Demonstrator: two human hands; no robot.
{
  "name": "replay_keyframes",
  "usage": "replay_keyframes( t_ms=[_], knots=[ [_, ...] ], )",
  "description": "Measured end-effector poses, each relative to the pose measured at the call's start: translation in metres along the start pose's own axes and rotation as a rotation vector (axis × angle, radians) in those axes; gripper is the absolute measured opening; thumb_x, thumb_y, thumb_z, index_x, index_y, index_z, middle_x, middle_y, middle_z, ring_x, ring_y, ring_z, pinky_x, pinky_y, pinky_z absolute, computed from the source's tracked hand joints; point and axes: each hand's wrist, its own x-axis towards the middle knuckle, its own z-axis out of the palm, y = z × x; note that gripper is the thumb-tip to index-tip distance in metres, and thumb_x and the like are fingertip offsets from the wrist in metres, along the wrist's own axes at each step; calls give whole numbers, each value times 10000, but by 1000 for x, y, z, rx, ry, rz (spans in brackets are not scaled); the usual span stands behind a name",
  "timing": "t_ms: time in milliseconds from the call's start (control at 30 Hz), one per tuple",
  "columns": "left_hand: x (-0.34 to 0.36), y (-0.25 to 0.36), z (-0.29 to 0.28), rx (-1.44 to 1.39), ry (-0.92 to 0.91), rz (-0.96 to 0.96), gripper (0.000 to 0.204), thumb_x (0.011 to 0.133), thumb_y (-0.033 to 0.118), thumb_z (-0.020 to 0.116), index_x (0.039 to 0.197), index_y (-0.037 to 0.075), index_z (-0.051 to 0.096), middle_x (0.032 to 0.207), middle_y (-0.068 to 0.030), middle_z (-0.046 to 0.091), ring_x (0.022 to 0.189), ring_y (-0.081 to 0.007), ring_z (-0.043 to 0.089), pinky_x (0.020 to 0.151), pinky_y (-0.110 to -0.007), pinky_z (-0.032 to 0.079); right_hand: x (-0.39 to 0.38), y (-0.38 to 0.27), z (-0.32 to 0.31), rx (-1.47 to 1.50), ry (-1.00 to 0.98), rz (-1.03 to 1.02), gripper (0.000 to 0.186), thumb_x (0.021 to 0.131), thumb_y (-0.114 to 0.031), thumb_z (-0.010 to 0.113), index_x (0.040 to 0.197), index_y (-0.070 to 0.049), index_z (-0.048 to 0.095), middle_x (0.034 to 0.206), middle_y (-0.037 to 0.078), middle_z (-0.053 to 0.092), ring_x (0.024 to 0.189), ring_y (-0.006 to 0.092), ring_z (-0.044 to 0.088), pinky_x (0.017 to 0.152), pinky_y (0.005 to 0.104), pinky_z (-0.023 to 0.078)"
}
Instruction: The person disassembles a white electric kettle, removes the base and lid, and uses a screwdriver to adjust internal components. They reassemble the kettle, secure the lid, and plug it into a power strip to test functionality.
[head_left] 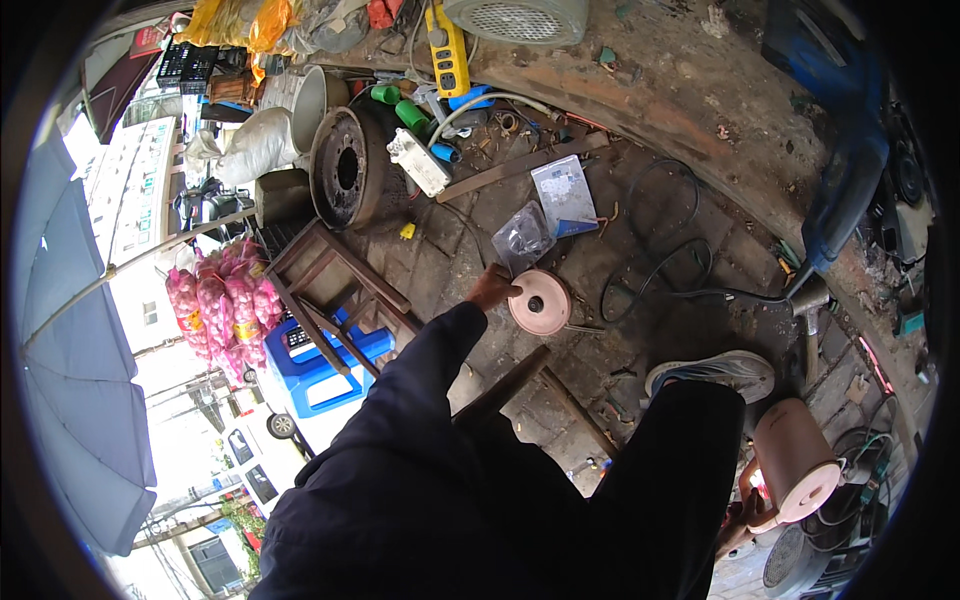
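My left hand [491,288] reaches forward and grips the near-left rim of a round pink kettle base [553,307]. A dark connector stands in the middle of the base, and a cord leads off its right side. At lower right, beside my leg, my right hand [738,524] grips the handle of a pink electric kettle [792,448]. The kettle is tilted on its side, with its round underside turned toward the lower right. Part of the right hand is hidden behind the kettle and my trouser leg. A clear plastic package [523,238] lies just beyond the base.
A printed leaflet [565,190], black cable [655,262] and hammer [810,325] lie on the paving. Left are a wooden stool [325,265], blue plastic stool [318,372], rusty wheel rim [345,165] and pink net bags [225,300]. A yellow power strip [447,55] lies beyond.
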Motion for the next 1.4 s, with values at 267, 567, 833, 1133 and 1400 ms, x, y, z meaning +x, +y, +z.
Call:
replay_keyframes(
  t_ms=[267, 567, 833, 1133, 1400],
  knots=[
    [-35, 30, 67, -415, 35, 140, 684, 862, 218, 931, 1387, -22, 563, 1197, -151, 738, 1038, -217, 725, 902, -395, 596, -6, 0, -2, 50, 2, -9, 276, 1010, -201, 739, 1170, 23, 765, 990, 51, 753, 774, 130, 615, 693, 313, 486],
    [-50, 44, 73, -62, -181, 300, 231, 1017, 251, 743, 1128, 48, 735, 927, -11, 662, 872, -119, 640, 754, -313, 522, -19, -9, -9, 177, -14, -39, 276, 1006, -192, 739, 1178, 23, 766, 999, 55, 759, 778, 135, 622, 702, 318, 494],
    [-141, 84, 57, -304, -402, 228, 240, 1069, 239, 711, 1161, 32, 629, 1028, -49, 658, 963, -174, 714, 822, -392, 646, -47, -41, -33, 347, -48, -66, 178, 972, -50, 691, 1087, 67, 759, 993, 124, 783, 679, 151, 666, 640, 299, 543],
    [-162, 191, 174, -128, -263, 562, 305, 1068, 227, 737, 1202, -29, 640, 1048, -73, 674, 938, -159, 640, 815, -368, 555, -59, -55, -53, 361, 76, 21, 162, 959, -70, 676, 1061, 43, 732, 928, 87, 737, 691, 143, 627, 621, 280, 500],
    [-185, 286, 325, 3, -477, 622, 392, 1048, 270, 764, 1243, -50, 650, 1047, -116, 761, 973, -144, 720, 835, -330, 596, -55, -49, -57, 468, 176, -10, 162, 977, -89, 697, 1095, 8, 749, 996, 42, 741, 798, 122, 620, 712, 296, 499]
  ],
)
